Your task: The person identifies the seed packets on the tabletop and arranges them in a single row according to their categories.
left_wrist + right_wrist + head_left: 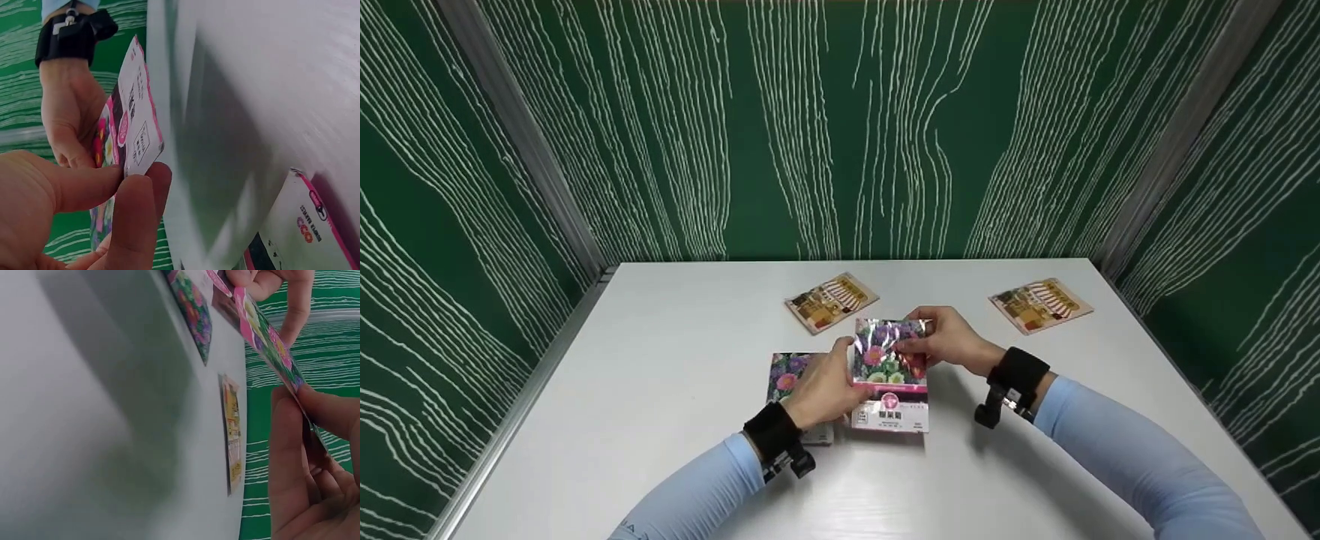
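Nearest to me, my two pale-blue sleeves come in from the bottom edge, each with a black wrist strap. My left hand (825, 390) has its grip closed on the lower left edge of the flower packet (889, 375): from the left wrist view the thumb and forefinger pinch the packet's white, pink-edged corner (138, 140). My right hand (952, 337) pinches the packet's upper right edge between thumb and fingers, and the right wrist view shows the fingertips (292, 416) pressed together over the shiny floral edge (270, 343). The packet is held between both hands, just above the middle of the white worktop (660, 420), tilted with its silver top toward the far side.

Just beside my left hand, partly under it, a second flower packet (787, 375) lies flat on the worktop. Farther back, a yellow striped packet (831, 301) lies flat near the centre, and another of the same kind (1040, 304) lies well apart toward the right rear corner. Beyond the worktop stand green walls (840, 127) with white wavy lines.
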`<control>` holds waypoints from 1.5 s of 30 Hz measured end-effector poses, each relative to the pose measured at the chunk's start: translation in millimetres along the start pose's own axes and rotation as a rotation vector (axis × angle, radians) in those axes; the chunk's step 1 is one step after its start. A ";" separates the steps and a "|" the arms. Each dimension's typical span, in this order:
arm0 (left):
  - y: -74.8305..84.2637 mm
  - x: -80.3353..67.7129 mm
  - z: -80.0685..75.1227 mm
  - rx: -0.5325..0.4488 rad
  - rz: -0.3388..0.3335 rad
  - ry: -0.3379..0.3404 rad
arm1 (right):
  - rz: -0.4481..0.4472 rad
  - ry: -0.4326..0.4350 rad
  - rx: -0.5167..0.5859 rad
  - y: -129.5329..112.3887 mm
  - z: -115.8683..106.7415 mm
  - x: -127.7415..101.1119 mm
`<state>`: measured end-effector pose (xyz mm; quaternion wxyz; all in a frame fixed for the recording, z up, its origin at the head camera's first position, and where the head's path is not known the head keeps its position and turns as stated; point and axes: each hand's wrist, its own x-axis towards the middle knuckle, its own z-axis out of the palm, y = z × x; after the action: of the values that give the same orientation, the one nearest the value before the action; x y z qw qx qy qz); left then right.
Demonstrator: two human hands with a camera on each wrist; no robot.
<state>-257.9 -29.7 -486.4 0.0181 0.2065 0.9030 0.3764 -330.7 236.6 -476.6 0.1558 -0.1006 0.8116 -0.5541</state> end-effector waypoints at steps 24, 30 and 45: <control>-6.4 -2.2 5.5 0.238 -0.069 -0.015 | -0.041 -0.011 -0.287 15.4 24.6 18.5; -2.3 -5.8 15.2 0.373 -0.081 0.016 | -0.167 0.055 -0.496 21.4 25.0 18.8; -5.2 -7.6 22.1 0.424 -0.060 0.001 | -0.149 0.069 -0.624 27.2 31.6 21.7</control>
<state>-248.7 -21.1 -506.7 -0.0148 0.1785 0.9677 0.1775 -339.2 211.8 -515.6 0.0490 -0.1838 0.9375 -0.2913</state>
